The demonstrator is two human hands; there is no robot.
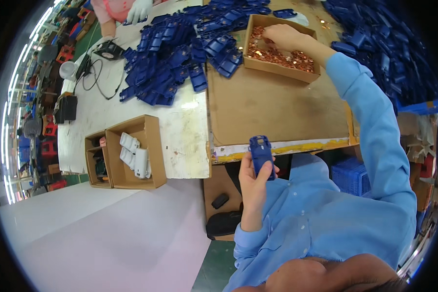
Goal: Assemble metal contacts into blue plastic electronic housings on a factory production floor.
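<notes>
My left hand (256, 177) holds a dark blue plastic housing (261, 155) upright in front of my body, thumb across its face. The housing has a cut-out at its upper end. Beyond it, my right hand (283, 38) reaches into a shallow cardboard box (277, 69). Small shiny copper-coloured metal pieces (288, 59) cover the bottom of this box. The fingers of that hand are curled down among the pieces, and their tips are too hidden to show what they pinch.
A big heap of blue housings (165, 58) covers the table's far middle, with another heap (374, 53) at far right. A divided cardboard box (156, 151) with white plastic parts stands at left. Across the table, a co-worker's gloved hand (140, 10) is near a cabled black device (108, 49).
</notes>
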